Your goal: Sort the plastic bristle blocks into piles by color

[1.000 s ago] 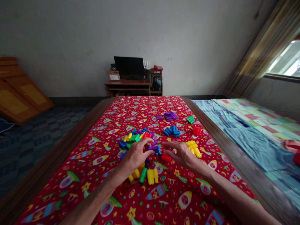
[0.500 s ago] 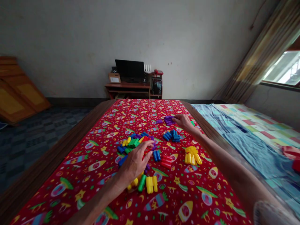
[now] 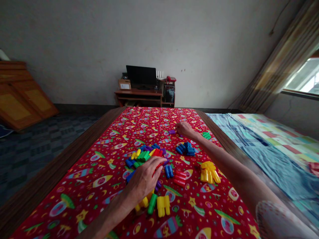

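My left hand (image 3: 147, 177) lies palm down on the mixed pile of coloured plastic blocks (image 3: 144, 154) in the middle of the red cloth, fingers stretched toward the red pieces. My right hand (image 3: 183, 128) reaches far up the table and covers the purple blocks (image 3: 171, 132); its fingers curl down over them. Sorted groups lie to the right: blue blocks (image 3: 185, 148), yellow blocks (image 3: 209, 172), red blocks (image 3: 179, 178), green blocks (image 3: 206, 135). Near my left wrist lie yellow and green pieces (image 3: 159, 204).
The red patterned cloth (image 3: 104, 179) covers a long wooden table (image 3: 64, 156). A bed with a checked sheet (image 3: 261, 139) runs along the right. A desk with a monitor (image 3: 142, 84) stands at the far wall. Wooden panels (image 3: 20, 96) lean at the left.
My right hand travelled from beside the left hand up the table to the purple blocks, then shifted slightly left over them. My left hand stayed on the mixed pile.
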Tool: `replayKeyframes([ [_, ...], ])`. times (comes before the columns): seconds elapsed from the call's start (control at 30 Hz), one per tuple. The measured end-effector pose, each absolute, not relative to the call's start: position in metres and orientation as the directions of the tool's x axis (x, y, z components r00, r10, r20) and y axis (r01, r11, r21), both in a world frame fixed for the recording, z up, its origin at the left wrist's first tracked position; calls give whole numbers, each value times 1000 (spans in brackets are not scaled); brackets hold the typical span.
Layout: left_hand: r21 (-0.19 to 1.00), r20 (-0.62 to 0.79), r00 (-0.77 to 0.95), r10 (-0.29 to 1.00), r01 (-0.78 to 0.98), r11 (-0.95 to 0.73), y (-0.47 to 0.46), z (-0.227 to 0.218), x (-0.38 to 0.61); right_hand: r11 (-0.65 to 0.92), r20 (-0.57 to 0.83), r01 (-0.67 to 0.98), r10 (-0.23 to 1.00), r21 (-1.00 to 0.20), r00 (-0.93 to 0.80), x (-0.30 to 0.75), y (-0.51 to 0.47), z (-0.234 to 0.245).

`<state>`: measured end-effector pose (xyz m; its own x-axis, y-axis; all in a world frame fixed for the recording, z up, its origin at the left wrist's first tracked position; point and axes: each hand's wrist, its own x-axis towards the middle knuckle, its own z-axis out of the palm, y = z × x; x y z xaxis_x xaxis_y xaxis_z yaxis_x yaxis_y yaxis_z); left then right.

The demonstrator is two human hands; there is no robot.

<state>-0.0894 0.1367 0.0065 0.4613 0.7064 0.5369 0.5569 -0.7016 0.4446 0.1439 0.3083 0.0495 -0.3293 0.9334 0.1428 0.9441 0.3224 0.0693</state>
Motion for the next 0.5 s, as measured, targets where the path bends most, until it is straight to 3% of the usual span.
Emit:
replayKeyframes([
  [0.23, 448, 547, 471, 693, 534, -717, 134, 11, -90, 529, 7, 829, 842, 180, -539, 100, 318, 43],
  [0.5, 451, 525, 484, 700, 539, -711, 134, 11, -89, 432, 67, 880, 889, 197, -452, 116, 327, 60],
])
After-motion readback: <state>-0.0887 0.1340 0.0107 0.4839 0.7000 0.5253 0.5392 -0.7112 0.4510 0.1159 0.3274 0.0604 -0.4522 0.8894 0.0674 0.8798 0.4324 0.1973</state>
